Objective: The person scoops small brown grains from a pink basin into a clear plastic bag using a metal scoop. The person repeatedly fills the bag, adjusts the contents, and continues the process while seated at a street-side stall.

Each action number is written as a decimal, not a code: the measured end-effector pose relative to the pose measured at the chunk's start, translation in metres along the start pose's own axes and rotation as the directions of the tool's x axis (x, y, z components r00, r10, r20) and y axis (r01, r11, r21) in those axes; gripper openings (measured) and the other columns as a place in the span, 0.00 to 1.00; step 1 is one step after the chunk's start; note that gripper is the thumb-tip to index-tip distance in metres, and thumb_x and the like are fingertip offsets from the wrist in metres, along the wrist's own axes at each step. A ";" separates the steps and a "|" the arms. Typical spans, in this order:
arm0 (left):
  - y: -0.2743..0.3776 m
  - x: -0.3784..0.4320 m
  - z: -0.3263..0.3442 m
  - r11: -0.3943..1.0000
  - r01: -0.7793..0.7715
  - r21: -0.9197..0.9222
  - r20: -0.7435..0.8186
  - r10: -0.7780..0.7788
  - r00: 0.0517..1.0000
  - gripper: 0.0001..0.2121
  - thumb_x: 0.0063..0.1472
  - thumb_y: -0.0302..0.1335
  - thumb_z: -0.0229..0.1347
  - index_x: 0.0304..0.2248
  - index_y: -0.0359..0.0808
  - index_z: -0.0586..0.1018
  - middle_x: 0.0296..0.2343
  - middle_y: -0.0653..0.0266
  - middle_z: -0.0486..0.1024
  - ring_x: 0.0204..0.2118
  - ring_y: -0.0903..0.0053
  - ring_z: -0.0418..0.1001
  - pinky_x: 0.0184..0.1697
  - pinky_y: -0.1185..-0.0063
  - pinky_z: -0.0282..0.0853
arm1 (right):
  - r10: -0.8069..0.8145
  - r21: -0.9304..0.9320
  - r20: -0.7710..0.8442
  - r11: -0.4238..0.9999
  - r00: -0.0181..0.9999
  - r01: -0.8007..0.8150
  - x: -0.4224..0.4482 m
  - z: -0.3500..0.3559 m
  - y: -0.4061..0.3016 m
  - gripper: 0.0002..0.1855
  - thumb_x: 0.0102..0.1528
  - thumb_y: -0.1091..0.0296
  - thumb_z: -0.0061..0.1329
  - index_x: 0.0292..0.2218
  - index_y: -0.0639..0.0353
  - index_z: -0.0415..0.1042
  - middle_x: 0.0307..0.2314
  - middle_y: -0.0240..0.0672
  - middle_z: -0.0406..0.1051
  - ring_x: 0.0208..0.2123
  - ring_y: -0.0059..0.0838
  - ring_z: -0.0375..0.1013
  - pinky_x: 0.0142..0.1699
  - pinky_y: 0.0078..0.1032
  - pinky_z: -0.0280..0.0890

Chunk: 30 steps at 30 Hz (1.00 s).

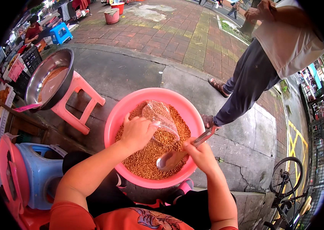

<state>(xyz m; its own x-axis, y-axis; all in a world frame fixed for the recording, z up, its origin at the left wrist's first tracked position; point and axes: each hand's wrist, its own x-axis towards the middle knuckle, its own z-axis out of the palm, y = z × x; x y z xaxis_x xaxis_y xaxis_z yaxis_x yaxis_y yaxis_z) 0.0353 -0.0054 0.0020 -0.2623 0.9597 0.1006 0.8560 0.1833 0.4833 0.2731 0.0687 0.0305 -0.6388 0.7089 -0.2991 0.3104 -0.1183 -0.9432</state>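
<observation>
A wide pink plastic basin [121, 110] stands before me, with a layer of small golden-brown grains [143, 162] in it. My left hand [139, 132] grips the rim of a clear plastic bag [160, 115]. The bag lies tilted on the grains, partly filled with the same kind, its mouth towards me and to the right. In my right hand [198, 151] is the handle of a large metal spoon [170, 161]. Its bowl is just above or on the grains near the basin's front; I cannot tell whether it touches them.
A steel bowl [68, 64] of brown contents rests on a pink stool [78, 97] at left. A blue stool [37, 175] stands nearer. Close to the basin's right side stands a person [254, 66]. A bicycle [285, 184] is at lower right.
</observation>
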 end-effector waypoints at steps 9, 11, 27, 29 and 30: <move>0.000 -0.002 -0.006 1.000 -0.009 0.002 0.099 0.009 0.995 0.16 0.64 0.36 0.44 0.26 0.36 0.78 0.28 0.59 0.76 0.40 0.63 0.72 0.57 0.52 0.46 | 0.002 0.171 0.066 0.985 0.998 -0.014 0.004 0.005 0.005 0.13 0.63 0.62 0.43 0.33 0.63 0.70 0.26 0.32 0.72 0.25 0.21 0.71 0.35 0.19 0.64; -0.001 -0.004 -0.007 1.000 -0.004 -0.001 0.120 0.004 0.993 0.16 0.64 0.36 0.44 0.26 0.36 0.77 0.28 0.59 0.75 0.40 0.63 0.71 0.57 0.53 0.46 | -0.019 0.271 -0.070 0.962 0.997 0.037 0.005 0.002 0.005 0.14 0.62 0.62 0.44 0.32 0.64 0.69 0.25 0.35 0.71 0.23 0.24 0.72 0.34 0.21 0.64; 0.004 0.004 -0.007 0.998 -0.056 -0.004 -0.038 0.056 0.998 0.14 0.58 0.38 0.53 0.23 0.37 0.72 0.22 0.60 0.74 0.33 0.63 0.73 0.51 0.58 0.53 | 0.026 -0.318 0.022 0.948 0.999 -0.017 0.003 0.018 -0.013 0.19 0.58 0.55 0.51 0.25 0.63 0.70 0.14 0.30 0.68 0.18 0.20 0.71 0.25 0.22 0.63; 0.002 0.004 -0.008 0.998 -0.059 0.000 -0.025 0.059 0.998 0.13 0.58 0.38 0.54 0.22 0.38 0.71 0.21 0.62 0.73 0.32 0.63 0.73 0.49 0.60 0.53 | 0.038 -0.163 -0.007 0.986 0.999 -0.039 0.006 0.012 -0.015 0.18 0.59 0.57 0.49 0.26 0.63 0.70 0.15 0.30 0.69 0.18 0.20 0.71 0.25 0.22 0.63; 0.003 0.004 -0.010 0.998 -0.068 0.003 -0.014 0.068 0.998 0.13 0.58 0.37 0.53 0.23 0.38 0.71 0.21 0.62 0.73 0.32 0.63 0.73 0.49 0.60 0.53 | 0.048 -0.087 -0.020 0.995 0.999 -0.050 0.006 0.008 -0.015 0.17 0.59 0.58 0.49 0.26 0.63 0.70 0.16 0.30 0.70 0.18 0.20 0.71 0.25 0.22 0.63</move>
<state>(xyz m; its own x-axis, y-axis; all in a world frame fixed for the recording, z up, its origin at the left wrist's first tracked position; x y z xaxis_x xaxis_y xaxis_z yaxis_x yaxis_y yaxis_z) 0.0323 -0.0029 0.0126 -0.2099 0.9668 0.1457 0.8733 0.1183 0.4727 0.2592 0.0695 0.0420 -0.6088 0.7163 -0.3410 0.4017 -0.0924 -0.9111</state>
